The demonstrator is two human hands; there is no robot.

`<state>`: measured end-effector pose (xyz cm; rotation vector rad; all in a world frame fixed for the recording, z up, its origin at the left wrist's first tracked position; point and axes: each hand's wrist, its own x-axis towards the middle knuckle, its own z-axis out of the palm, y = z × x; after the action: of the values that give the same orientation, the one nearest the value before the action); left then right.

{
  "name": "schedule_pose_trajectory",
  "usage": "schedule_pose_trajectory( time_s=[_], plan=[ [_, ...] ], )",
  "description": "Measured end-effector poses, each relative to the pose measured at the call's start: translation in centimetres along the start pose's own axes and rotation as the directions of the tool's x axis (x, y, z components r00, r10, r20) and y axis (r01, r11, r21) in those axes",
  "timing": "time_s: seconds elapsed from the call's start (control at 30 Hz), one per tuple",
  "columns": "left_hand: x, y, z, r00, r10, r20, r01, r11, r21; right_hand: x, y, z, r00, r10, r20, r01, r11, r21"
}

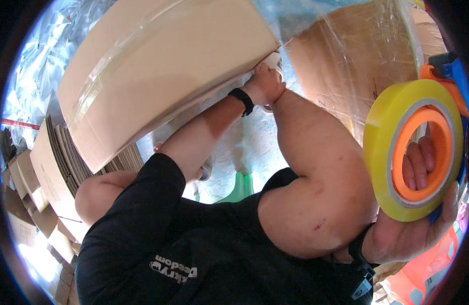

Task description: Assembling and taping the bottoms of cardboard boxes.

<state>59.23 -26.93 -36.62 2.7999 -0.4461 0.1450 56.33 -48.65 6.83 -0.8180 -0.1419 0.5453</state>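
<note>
A large brown cardboard box [178, 56], with clear tape across its top, stands in front of me. My left hand [266, 85], wearing a dark wristband, is at the box's near right corner. Its fingers curl in against the box edge, and their tips are partly hidden. At the far right my right hand [402, 236] grips a tape dispenser [450, 86] with blue and orange parts. The dispenser carries a thick roll of yellowish tape [384, 152] on an orange hub [438, 180]. Some of the right fingers show through the hub's opening.
Flattened cardboard sheets [51, 160] are stacked at the left, beside my bent knee. Another large carton [346, 56] under clear plastic is at the back right. Silvery plastic wrap [46, 61] lies at the far left. Part of a green stool [239, 188] shows below me.
</note>
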Motion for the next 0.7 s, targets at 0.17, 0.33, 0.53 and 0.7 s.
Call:
schedule_pose_trajectory(
  time_s=[0.17,0.33,0.53,0.7],
  plan=[
    [2.5,3.3,-2.2,0.986,-0.009,0.165,0.036,0.986,-0.162,-1.1,-0.5,0.6,0.968,-0.092,-0.235,0.075,0.994,-0.081],
    [2.6,1.6,-1.0,0.959,-0.078,0.274,0.159,0.944,-0.288,-0.5,-0.3,0.9,0.967,-0.089,-0.240,0.084,0.996,-0.034],
    [0.8,2.8,-0.7,0.985,0.011,0.171,0.005,0.996,-0.092,-0.1,0.7,1.3,0.940,-0.157,-0.304,0.153,0.987,-0.038],
    [1.7,2.9,-3.7,0.953,-0.258,0.161,0.304,0.826,-0.475,-0.9,0.6,0.9,0.928,-0.154,-0.340,0.152,0.988,-0.034]
  ],
)
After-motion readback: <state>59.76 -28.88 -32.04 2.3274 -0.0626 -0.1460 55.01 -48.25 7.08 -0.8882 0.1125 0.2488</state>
